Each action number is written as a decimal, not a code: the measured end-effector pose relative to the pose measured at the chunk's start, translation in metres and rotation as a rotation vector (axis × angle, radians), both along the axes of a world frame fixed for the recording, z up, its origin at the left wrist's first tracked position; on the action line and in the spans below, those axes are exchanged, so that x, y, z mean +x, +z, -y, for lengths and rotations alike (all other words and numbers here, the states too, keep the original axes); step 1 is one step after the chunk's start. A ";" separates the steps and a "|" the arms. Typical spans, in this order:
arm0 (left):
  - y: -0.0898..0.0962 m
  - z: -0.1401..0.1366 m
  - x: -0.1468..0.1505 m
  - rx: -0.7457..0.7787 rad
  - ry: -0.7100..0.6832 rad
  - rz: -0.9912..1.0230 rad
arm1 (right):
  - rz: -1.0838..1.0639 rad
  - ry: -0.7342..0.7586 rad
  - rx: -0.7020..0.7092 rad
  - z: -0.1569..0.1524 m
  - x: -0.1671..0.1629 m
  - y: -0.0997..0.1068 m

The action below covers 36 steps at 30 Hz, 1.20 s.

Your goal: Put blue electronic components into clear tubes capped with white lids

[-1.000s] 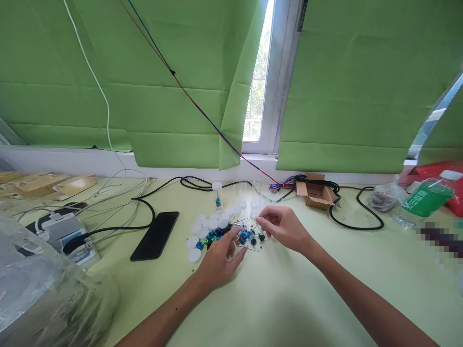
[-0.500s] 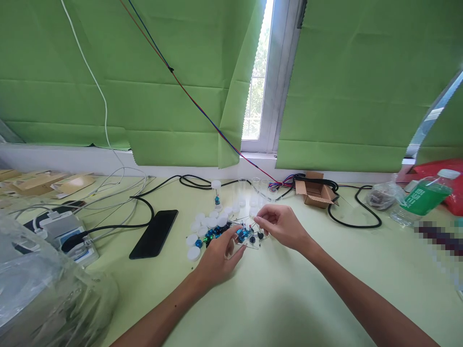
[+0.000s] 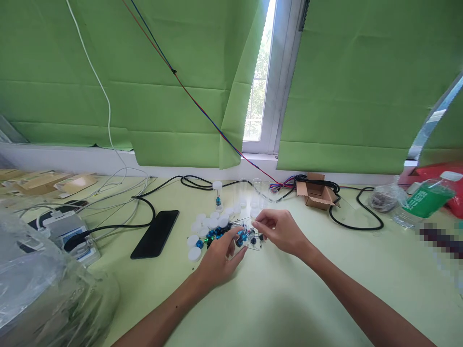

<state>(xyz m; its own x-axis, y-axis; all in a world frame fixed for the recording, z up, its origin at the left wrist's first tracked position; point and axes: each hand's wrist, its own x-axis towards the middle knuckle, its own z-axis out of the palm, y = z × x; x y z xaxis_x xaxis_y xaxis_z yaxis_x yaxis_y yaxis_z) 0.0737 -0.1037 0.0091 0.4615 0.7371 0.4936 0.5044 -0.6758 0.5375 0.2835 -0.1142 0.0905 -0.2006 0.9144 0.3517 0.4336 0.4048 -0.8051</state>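
Note:
A heap of small blue and black pieces [image 3: 245, 235], some with thin metal pins, lies mid-table. At its near left edge rests my left hand [image 3: 222, 253], thumb and forefinger apart over the heap; its other fingers curl underneath. My right hand [image 3: 280, 230] is at the heap's right side, thumb and forefinger pinched together. Whatever is in that pinch is too small to make out. White round caps [image 3: 194, 254] are scattered along the heap's left side. Behind it stands a clear tube with a white cap [image 3: 217, 185] and a blue piece inside.
Several uncapped clear tubes [image 3: 257, 190] stand behind my right hand. A black phone [image 3: 155, 234] and a power strip [image 3: 77, 236] with cables are to the left, near a clear plastic bag [image 3: 54, 289]. An open cardboard box [image 3: 317, 197] and a bottle [image 3: 423, 202] are right.
My right hand has shifted slightly down and left over the heap, its fingers still pinched. My left hand has hardly moved. The whole view has shifted a little.

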 end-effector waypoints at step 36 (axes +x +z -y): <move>0.000 0.000 0.000 0.019 -0.031 0.044 | 0.026 -0.005 -0.001 0.001 -0.005 -0.004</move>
